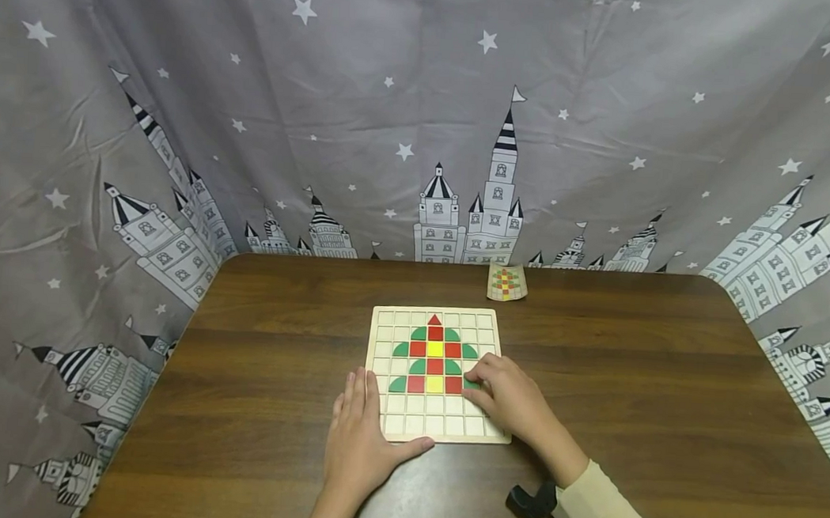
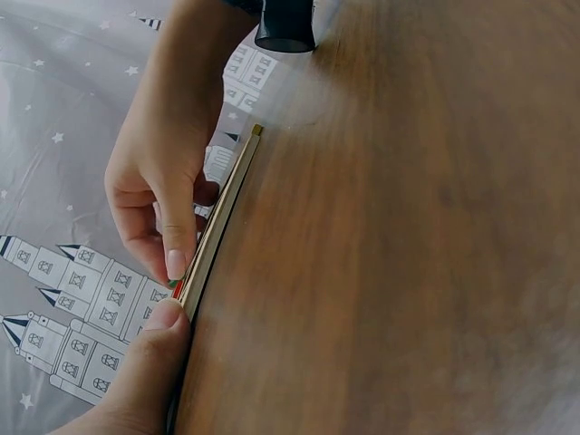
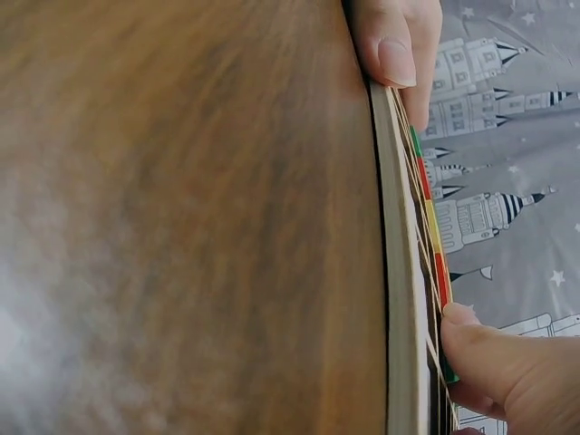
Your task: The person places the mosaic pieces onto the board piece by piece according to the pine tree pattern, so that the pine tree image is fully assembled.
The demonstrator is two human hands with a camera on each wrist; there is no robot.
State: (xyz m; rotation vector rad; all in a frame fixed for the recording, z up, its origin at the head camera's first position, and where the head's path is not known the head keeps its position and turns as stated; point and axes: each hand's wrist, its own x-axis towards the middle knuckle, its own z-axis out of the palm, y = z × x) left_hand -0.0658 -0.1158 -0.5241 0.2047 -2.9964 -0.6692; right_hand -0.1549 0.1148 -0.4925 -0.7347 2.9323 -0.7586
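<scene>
A pale wooden grid board (image 1: pixel 405 426) lies on the table, with red and yellow squares, a red triangle and green quarter-circle pieces set in a tree shape. My left hand (image 1: pixel 361 446) rests at its near left corner, fingers straight over the left side and thumb along the front edge. At the right end of the lowest coloured row, my right hand (image 1: pixel 514 396) pinches a green quarter-circle piece (image 1: pixel 472 384) between thumb and fingers, partly covering it. In the right wrist view, the green piece (image 3: pixel 450 373) shows just under the right thumb.
Behind the board, toward the back edge of the brown wooden table (image 1: pixel 260 345), lies a small pattern card (image 1: pixel 507 284) with a similar tree. A black device (image 1: pixel 532 501) sits at the right wrist. A grey curtain (image 1: pixel 352 128) with castles and stars hangs around the table.
</scene>
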